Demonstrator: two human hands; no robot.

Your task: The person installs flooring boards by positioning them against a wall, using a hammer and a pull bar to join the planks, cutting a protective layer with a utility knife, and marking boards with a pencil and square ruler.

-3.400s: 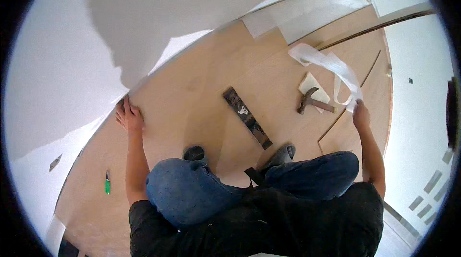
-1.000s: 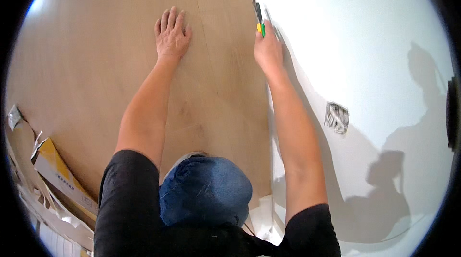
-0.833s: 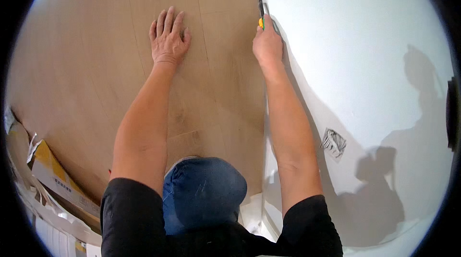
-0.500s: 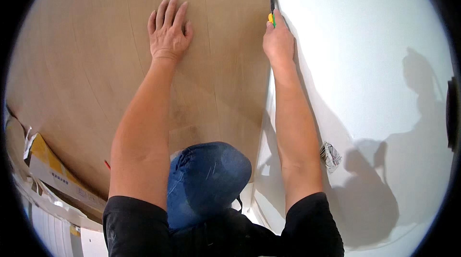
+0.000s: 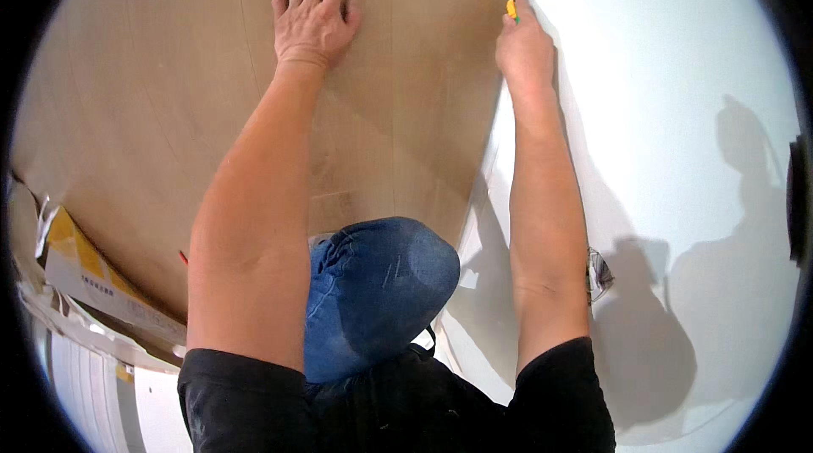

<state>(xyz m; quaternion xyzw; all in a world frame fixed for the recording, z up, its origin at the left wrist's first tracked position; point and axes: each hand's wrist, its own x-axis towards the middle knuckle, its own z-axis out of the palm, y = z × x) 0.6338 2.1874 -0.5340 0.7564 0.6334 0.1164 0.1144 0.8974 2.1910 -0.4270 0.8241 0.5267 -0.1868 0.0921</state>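
Observation:
My left hand [image 5: 315,19] lies flat on the brown wood-plank floor [image 5: 195,114], its fingers stretched and slightly spread. Farther right, my right hand [image 5: 527,51] is closed around a utility knife [image 5: 512,9] with a yellow and green handle. The knife's dark front end points away from me, along the line where the floor meets the white wall [image 5: 677,55]. Most of the handle is hidden inside my fist. Whether the blade touches the floor edge or the wall I cannot tell.
My knee in blue jeans [image 5: 385,292] is on the floor between my arms. A torn cardboard box [image 5: 93,271] with yellow tape lies at the left. Near my right forearm, a wall opening with bundled wires [image 5: 600,275] shows. Shadows fall across the wall.
Both hands appear higher in the picture and farther right, the left still flat on the floor, the right still gripping the knife. The whole view has shifted somewhat.

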